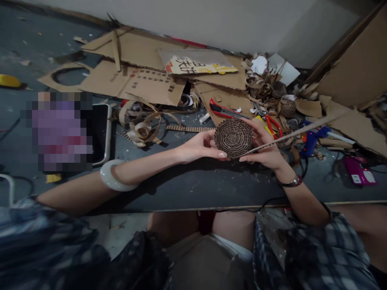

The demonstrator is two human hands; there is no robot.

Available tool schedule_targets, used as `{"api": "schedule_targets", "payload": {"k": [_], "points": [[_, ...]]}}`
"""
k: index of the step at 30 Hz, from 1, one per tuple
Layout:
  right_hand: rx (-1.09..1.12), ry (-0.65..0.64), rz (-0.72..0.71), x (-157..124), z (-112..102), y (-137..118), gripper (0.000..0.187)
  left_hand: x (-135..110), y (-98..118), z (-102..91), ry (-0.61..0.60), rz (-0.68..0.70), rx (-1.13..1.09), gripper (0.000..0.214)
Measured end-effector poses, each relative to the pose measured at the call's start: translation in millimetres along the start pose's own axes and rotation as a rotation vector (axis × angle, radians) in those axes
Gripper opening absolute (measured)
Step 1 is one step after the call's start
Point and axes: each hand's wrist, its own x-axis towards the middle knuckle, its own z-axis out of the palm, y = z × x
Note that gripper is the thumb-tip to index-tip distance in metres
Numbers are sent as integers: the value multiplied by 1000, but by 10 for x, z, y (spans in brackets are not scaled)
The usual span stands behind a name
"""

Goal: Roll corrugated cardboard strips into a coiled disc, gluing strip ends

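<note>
A round coil of corrugated cardboard strip (233,137) is held up between both hands, its spiral face toward me. My left hand (203,148) grips its left side, thumb along the lower edge and fingers behind. On the right side, my right hand (266,147) closes around the coil, with the thumb low and the fingers at the upper edge. From the coil's lower right, a loose cardboard strip end (299,129) runs past my right hand and rises to the right. Some fingertips are hidden behind the coil.
Behind the coil lie a red utility knife (225,110) and red-handled scissors (274,125). A blue glue gun (313,139) lies to the right, near a magenta box (359,171). Cut cardboard sheets (157,82) and curled strips (142,125) spread across the table. A phone (102,133) sits left.
</note>
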Motion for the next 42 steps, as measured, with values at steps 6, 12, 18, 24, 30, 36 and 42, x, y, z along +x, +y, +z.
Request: {"api": "schedule_targets", "payload": {"k": [6,12,18,24,30,36,42], "points": [[-63,31,15,-17,69,3,90,2,1,61,84,-5,84,42],[-125,2,19,-25,69,-17,90,8,13,65,69,-36,82,43],[-111,-26,56,-31,54,-42,90,-18,32,63,47,-80,62,42],[-118,-99,69,-53,44,-66,95,-34,75,82,-34,-97,82,36],[-118,-144,106,-54,12,-63,99,-43,89,67,-85,-94,101,33],[-113,-160,107,-45,-3,-65,97,-47,70,42,-62,-65,69,43],[-102,-153,119,-43,7,-39,95,-30,17,-1,-19,-18,47,46]]}}
